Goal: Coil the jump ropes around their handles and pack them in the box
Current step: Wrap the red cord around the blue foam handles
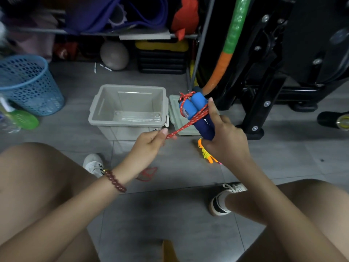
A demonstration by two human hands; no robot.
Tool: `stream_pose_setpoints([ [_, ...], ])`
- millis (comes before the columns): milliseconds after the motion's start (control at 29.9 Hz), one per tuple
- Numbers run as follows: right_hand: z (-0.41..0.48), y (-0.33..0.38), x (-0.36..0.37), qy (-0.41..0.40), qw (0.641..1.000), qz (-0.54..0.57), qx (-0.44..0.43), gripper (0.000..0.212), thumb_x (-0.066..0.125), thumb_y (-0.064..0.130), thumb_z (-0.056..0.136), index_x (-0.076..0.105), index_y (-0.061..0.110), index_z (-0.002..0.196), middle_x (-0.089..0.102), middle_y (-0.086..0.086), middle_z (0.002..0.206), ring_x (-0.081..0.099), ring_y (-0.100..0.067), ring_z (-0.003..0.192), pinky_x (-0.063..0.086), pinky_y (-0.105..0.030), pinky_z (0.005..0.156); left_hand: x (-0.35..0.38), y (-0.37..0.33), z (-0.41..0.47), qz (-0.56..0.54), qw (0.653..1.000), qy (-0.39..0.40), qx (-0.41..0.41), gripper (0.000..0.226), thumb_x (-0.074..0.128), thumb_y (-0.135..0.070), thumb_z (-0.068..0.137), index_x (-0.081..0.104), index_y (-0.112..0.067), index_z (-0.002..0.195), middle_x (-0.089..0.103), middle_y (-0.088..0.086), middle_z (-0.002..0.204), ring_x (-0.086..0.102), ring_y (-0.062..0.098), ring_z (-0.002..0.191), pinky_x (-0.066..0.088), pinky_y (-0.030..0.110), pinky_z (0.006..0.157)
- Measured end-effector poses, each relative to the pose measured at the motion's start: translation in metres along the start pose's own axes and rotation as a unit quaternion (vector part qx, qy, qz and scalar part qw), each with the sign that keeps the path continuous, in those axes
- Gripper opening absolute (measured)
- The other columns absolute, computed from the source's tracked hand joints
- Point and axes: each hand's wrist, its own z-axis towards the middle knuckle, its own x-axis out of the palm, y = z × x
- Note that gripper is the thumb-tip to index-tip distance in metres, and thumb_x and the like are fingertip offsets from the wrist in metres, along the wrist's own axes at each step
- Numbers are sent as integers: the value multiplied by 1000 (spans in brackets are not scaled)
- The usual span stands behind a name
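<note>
Head view: right of the box (128, 112), the right hand (224, 137) grips the blue handles (196, 114); the left hand (149, 142) pinches the red rope (186, 124).

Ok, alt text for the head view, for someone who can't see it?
The right hand holds two blue handles while the left hand pinches the red rope wound around them; an empty grey box stands open behind.

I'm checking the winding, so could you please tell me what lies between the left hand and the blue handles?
In the head view, only the red rope spans from the left hand to the blue handles, which the right hand grips.
</note>
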Motion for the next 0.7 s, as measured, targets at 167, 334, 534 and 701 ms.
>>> stream_pose_setpoints([
  [167, 0, 1, -3, 0, 1000, 26, -3, 98, 62, 27, 76, -1, 31, 151, 55, -3, 108, 60, -30, 83, 33, -29, 60, -2, -1, -1, -54, 998, 44, -7, 23, 51, -15, 95, 66, -12, 77, 40, -11, 49, 37, 1, 48, 38, 14, 51],
  [334, 2, 0, -7, 56, 989, 136, 27, 100, 66, 23, 75, 2, 32, 151, 59, -2, 110, 57, -24, 90, 36, -29, 67, 10, 4, -12, -70, 993, 90, 29, 22, 52, -17, 93, 62, -11, 75, 40, -10, 46, 32, 2, 43, 27, 14, 44],
  [534, 1, -2, -12, 66, 957, 278, 56, 97, 73, 16, 72, 16, 32, 150, 53, 11, 102, 50, -9, 84, 36, -19, 63, -6, 13, 6, -38, 997, 46, 46, 23, 52, -7, 94, 67, -12, 77, 45, -12, 47, 37, 1, 49, 32, 11, 53],
  [701, -3, 6, -10, 93, 892, 436, 73, 95, 73, 4, 72, 23, 26, 150, 59, 6, 111, 61, -15, 89, 53, -29, 73, -2, 27, 12, -30, 997, 48, 52, 21, 49, -7, 95, 68, -4, 84, 48, -11, 47, 39, 0, 48, 32, 11, 53],
])
